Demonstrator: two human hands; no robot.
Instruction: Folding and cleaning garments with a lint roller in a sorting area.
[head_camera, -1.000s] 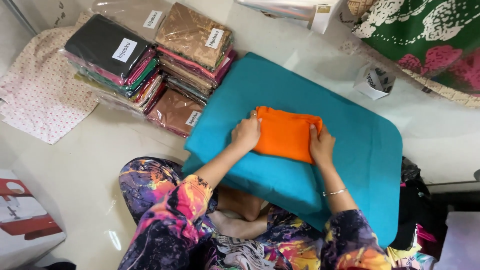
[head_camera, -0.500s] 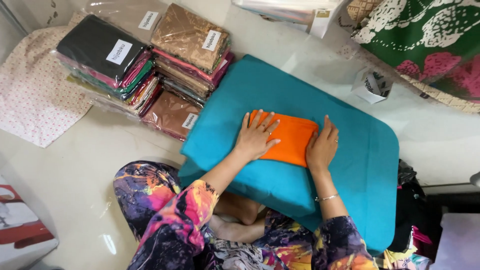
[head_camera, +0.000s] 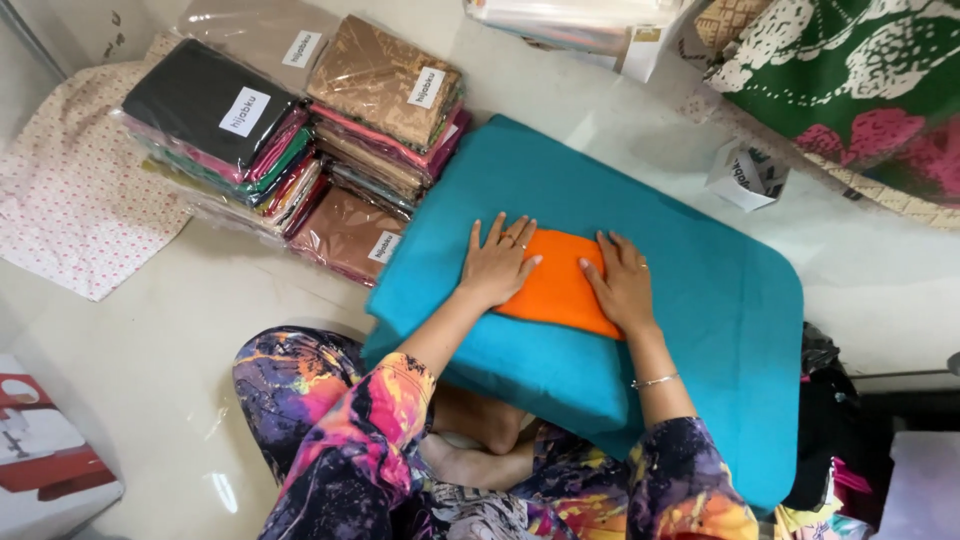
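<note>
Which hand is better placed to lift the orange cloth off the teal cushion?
Probably the right hand: it lies flat near the orange cloth's exposed right edge. The left hand rests half on the teal cushion.

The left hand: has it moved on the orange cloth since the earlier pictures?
Yes. The left hand slid from the orange cloth's far left corner down to its left edge, now lying flat, half on the teal cushion.

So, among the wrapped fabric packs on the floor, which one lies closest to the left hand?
The brown pack lying low beside the teal cushion, nearest the left hand. The black-topped stack and tan-topped stack sit farther away.
</note>
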